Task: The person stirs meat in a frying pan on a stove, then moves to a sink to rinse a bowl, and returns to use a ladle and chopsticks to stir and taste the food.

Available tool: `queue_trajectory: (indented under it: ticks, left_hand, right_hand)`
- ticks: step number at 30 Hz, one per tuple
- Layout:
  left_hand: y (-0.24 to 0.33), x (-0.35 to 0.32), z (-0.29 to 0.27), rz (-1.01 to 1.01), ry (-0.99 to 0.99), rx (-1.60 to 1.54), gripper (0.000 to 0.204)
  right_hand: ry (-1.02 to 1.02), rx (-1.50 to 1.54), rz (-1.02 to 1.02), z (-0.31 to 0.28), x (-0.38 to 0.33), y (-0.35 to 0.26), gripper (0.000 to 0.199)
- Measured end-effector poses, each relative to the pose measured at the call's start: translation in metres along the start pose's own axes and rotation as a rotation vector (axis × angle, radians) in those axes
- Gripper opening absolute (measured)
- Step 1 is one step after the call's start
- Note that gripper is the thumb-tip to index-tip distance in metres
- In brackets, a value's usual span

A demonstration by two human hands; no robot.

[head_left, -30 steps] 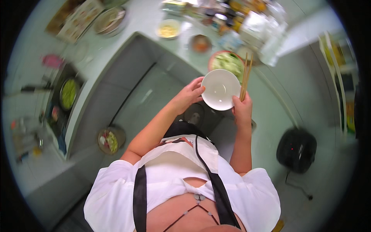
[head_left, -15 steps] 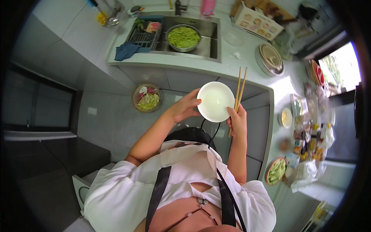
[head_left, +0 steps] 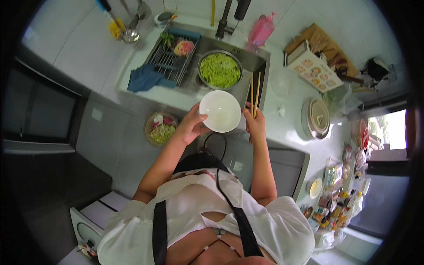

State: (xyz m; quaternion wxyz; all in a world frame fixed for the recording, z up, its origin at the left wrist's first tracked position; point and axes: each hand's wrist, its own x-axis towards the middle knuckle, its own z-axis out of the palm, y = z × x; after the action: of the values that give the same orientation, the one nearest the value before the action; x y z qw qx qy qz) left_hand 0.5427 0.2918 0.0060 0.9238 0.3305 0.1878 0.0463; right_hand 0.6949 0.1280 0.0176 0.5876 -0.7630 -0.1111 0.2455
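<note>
In my left hand (head_left: 191, 125) is a white bowl (head_left: 220, 114), gripped by its left side with the thumb at the rim. Its inside is pale and shows a small glint; whether it holds liquid I cannot tell. My right hand (head_left: 256, 126) is closed around a pair of wooden chopsticks (head_left: 255, 93) that point up and away from me. That hand is close beside the bowl's right rim; whether it touches is unclear. Just beyond the bowl, a metal basin (head_left: 239, 78) of green shredded vegetable (head_left: 219, 70) stands in the sink (head_left: 260, 62).
Left of the basin are a drying rack (head_left: 163, 55) and a blue cloth (head_left: 148, 78). A pink pump bottle (head_left: 261, 30) stands behind the sink by the faucet (head_left: 224, 20). Stacked bowls (head_left: 317, 117) sit on the right counter. A bowl of scraps (head_left: 152, 139) is low, left of my arm.
I am nearer the sink. The bowl now appears just in front of the basin. My right hand has shifted from the bowl's lower right edge to beside its right rim, chopsticks still held.
</note>
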Motion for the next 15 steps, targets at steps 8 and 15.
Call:
queue_trajectory:
  ticks: [8, 15]
  left_hand:
    - [0.079, 0.128, -0.002, 0.145, 0.087, -0.085, 0.057]
    - [0.116, 0.186, 0.001, 0.149, 0.123, -0.088, 0.055]
  right_hand:
    - [0.199, -0.276, -0.276, 0.012, 0.196, -0.024, 0.020]
    - [0.247, -0.757, -0.455, 0.047, 0.324, -0.054, 0.023]
